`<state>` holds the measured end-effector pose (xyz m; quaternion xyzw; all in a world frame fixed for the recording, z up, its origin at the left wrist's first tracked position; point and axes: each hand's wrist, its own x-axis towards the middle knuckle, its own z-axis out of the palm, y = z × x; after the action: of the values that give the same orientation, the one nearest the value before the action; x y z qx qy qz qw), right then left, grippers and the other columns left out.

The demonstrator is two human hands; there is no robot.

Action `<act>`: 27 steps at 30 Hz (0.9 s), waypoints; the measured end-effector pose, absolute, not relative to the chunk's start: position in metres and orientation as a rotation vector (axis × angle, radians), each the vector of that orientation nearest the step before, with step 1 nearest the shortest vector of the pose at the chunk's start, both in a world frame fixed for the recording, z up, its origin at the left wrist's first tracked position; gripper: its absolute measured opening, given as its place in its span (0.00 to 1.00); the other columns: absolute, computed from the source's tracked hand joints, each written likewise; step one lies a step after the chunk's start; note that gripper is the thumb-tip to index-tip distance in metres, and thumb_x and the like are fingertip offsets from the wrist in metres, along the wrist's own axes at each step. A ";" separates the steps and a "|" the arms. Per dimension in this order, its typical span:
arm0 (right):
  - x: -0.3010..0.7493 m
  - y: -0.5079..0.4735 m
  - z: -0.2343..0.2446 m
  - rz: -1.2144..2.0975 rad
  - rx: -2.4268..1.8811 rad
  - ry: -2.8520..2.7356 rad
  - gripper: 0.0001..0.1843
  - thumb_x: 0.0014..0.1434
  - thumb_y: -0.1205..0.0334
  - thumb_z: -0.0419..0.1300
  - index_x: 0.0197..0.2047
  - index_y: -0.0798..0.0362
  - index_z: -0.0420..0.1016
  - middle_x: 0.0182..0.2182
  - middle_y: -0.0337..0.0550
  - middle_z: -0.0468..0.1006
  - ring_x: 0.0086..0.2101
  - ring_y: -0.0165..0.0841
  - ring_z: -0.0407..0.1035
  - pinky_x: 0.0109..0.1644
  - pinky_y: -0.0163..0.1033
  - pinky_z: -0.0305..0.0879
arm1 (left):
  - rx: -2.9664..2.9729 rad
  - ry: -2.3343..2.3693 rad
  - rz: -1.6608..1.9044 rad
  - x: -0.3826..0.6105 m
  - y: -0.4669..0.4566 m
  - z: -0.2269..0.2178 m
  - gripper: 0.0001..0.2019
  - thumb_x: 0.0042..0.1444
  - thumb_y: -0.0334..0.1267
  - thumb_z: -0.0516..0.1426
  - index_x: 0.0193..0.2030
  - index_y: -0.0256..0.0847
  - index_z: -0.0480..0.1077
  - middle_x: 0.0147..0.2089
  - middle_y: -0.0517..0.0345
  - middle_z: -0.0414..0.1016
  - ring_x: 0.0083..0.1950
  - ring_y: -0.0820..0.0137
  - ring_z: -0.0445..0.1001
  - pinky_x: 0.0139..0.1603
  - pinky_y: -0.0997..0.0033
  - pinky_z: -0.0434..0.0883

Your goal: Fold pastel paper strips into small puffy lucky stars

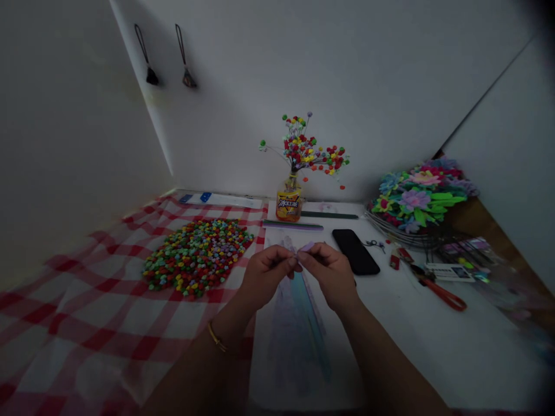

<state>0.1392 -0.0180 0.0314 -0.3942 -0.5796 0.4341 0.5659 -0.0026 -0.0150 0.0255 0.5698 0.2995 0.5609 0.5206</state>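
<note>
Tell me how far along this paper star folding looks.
Done: a big heap of stars lies on the checked cloth, and more sit on wire stems in the bottle. In hand: the left hand and right hand pinch a lilac strip between them. Left: unfolded strips lie under the hands.

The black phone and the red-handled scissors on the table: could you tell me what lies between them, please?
In the head view, between the black phone and the red-handled scissors lie a small pair of dark scissors and a small red item.
</note>
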 end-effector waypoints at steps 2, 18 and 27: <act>0.139 -0.019 0.032 0.920 -0.928 -1.451 0.05 0.50 0.60 0.62 0.29 0.52 0.72 0.26 0.38 0.71 0.29 0.30 0.65 0.36 0.37 0.62 | 1.387 0.746 1.373 -0.002 -0.014 0.024 0.04 0.48 0.35 0.60 0.27 0.36 0.71 0.21 0.61 0.71 0.24 0.76 0.68 0.28 0.75 0.66; 0.142 -0.020 0.035 0.550 -0.856 -1.644 0.02 0.56 0.65 0.56 0.31 0.50 0.70 0.28 0.37 0.68 0.31 0.30 0.65 0.36 0.36 0.62 | 1.313 0.703 1.430 -0.002 -0.015 0.020 0.04 0.45 0.34 0.62 0.29 0.38 0.72 0.25 0.60 0.72 0.27 0.74 0.69 0.32 0.73 0.66; 0.153 -0.022 0.037 0.219 -0.743 -1.902 0.08 0.55 0.71 0.55 0.35 0.49 0.73 0.32 0.41 0.72 0.36 0.33 0.66 0.42 0.41 0.63 | 0.881 0.417 0.988 -0.009 -0.015 0.028 0.11 0.52 0.37 0.54 0.23 0.33 0.71 0.18 0.56 0.70 0.22 0.72 0.68 0.28 0.71 0.62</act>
<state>0.1528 -0.0223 0.0372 -0.3095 -0.7925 0.0912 0.5175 -0.0087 -0.0146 0.0280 0.4062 0.1922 0.4554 0.7685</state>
